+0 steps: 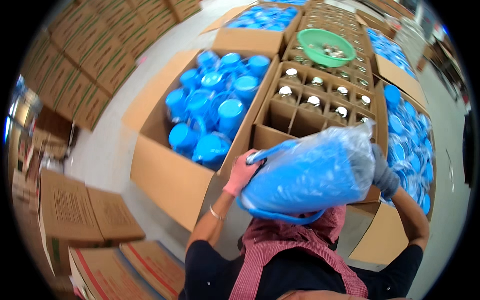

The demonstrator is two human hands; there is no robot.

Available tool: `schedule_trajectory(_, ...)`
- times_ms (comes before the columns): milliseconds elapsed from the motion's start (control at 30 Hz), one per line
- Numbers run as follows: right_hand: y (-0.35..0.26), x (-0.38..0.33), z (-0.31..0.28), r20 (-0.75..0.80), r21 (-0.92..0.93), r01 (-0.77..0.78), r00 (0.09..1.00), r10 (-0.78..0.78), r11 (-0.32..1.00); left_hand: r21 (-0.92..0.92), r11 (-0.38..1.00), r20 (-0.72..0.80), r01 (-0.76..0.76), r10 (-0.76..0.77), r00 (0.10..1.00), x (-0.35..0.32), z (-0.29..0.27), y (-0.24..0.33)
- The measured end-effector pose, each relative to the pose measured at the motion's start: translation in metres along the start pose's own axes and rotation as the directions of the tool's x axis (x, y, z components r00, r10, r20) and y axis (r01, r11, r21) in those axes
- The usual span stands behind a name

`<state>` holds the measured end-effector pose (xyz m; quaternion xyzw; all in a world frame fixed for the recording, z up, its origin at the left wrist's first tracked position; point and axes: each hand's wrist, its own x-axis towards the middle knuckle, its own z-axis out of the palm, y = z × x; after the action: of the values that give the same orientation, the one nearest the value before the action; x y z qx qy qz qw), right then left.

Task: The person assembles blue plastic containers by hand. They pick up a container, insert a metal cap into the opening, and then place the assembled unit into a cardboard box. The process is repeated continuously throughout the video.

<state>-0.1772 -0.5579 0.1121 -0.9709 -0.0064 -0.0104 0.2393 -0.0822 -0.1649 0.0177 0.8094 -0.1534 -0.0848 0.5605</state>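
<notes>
left fingers [245, 162] and right fingers [383, 172] grip opposite ends of a bagged blue container [307, 172].

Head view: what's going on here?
A person is holding a plastic-wrapped blue item up in front of their body. The left hand grips it by its handle; the right hand is at the opposite end, its fingers partly hidden. Just beyond is a divided carton with silver-capped bottles, some front compartments unfilled. More blue items sit in a carton to the left.
</notes>
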Motion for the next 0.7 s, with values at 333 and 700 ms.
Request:
schedule_trajectory(333, -0.153, 0.111, 0.058, -0.034, 0.772, 0.306, 0.895, -0.445, 0.557, -0.876, 0.414, -0.336, -0.248, -0.155, 0.929, 0.005, -0.038, -0.049)
schedule_trajectory(700, -0.33, 0.207, 0.221, -0.184, 0.054, 0.883, 0.467, -0.865, 0.466, -0.819, 0.138, -0.567, -0.557, -0.05, 0.822, 0.118, -0.226, -0.174)
